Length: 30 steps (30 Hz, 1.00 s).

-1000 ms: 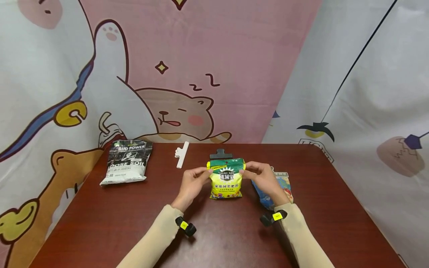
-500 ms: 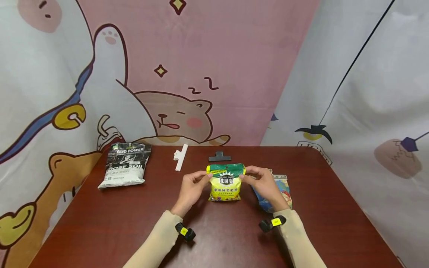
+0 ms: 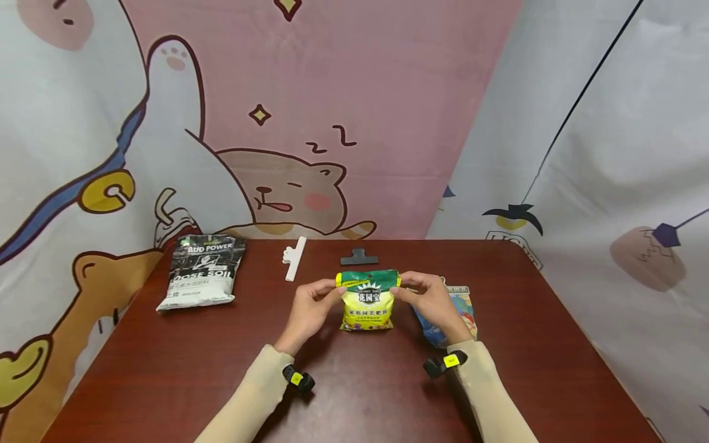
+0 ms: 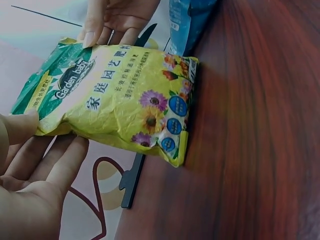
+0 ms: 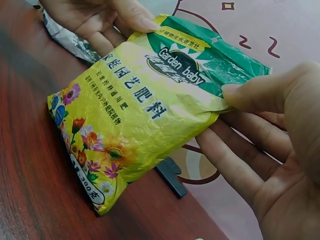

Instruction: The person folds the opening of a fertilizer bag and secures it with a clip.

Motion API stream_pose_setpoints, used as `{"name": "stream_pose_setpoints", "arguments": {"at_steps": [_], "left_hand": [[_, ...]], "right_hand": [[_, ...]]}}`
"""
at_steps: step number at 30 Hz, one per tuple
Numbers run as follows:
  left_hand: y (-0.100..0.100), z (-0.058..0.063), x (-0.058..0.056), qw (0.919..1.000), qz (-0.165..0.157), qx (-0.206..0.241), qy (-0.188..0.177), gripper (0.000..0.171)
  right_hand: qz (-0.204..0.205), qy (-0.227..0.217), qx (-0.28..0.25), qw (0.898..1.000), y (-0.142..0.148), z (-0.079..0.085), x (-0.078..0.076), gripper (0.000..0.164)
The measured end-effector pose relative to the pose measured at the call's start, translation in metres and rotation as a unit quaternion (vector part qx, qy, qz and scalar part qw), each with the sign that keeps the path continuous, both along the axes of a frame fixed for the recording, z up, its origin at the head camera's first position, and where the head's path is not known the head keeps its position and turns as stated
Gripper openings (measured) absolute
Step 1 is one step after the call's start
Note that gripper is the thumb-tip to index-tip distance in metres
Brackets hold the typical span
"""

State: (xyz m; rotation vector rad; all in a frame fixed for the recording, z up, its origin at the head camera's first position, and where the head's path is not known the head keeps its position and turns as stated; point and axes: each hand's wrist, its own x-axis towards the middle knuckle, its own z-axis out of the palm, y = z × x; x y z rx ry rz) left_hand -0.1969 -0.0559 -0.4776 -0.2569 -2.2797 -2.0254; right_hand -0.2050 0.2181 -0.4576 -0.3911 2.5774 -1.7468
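A yellow and green fertilizer bag [image 3: 367, 311], printed "Garden baby", stands upright at the middle of the table, its printed front facing me. My left hand [image 3: 311, 309] pinches its upper left edge, thumb on the front and fingers behind. On the upper right edge my right hand [image 3: 434, 303] grips in the same way. Both wrist views show the bag [image 4: 115, 95] plump below its green top band, with its bottom edge at the tabletop. Behind the bag lies a black clip [image 3: 359, 258]. A blue bag [image 3: 464, 307] with a pale clip [image 3: 458, 290] at its top is partly hidden by my right hand.
At the left back of the table [image 3: 221, 381] lies a black and white soil bag [image 3: 202, 274]. A white clip [image 3: 294, 258] lies between it and the black clip. A cartoon-printed cloth [image 3: 388, 123] hangs behind the table.
The head view has shifted slightly, moving the whole scene a little to the left. Both hands keep the same hold on the fertilizer bag, which stays nearly in place.
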Motion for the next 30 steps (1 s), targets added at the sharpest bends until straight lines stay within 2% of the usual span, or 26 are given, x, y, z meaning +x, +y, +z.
{"name": "stream_pose_setpoints", "arguments": {"at_steps": [5, 9, 12, 15, 18, 25, 30], "left_hand": [[-0.003, 0.000, 0.001, 0.9999, -0.003, -0.003, 0.015, 0.017], [-0.005, 0.002, 0.002, 0.9995, -0.006, -0.007, 0.032, 0.021], [-0.007, 0.002, 0.002, 0.9990, -0.015, -0.012, 0.041, 0.028], [-0.008, 0.003, 0.001, 0.9980, -0.034, -0.008, 0.052, 0.041], [-0.008, 0.005, 0.000, 0.9967, -0.049, -0.008, 0.064, 0.049], [-0.008, 0.004, 0.001, 0.9952, -0.049, -0.034, 0.078, 0.033], [-0.008, 0.003, 0.000, 0.9956, -0.052, -0.041, 0.067, 0.035]], "right_hand": [[0.000, 0.002, -0.008, 1.000, -0.003, 0.002, 0.001, 0.031], [0.028, 0.022, -0.014, 0.999, -0.003, 0.002, 0.000, 0.044], [0.051, 0.050, -0.008, 0.997, -0.001, 0.002, -0.001, 0.053], [0.057, 0.068, 0.005, 0.996, 0.002, 0.004, -0.001, 0.059], [0.061, 0.075, 0.013, 0.995, 0.003, 0.006, -0.001, 0.057], [0.066, 0.054, 0.035, 0.996, 0.002, 0.010, 0.002, 0.043], [0.060, 0.037, 0.046, 0.996, 0.001, 0.010, 0.004, 0.043]]}}
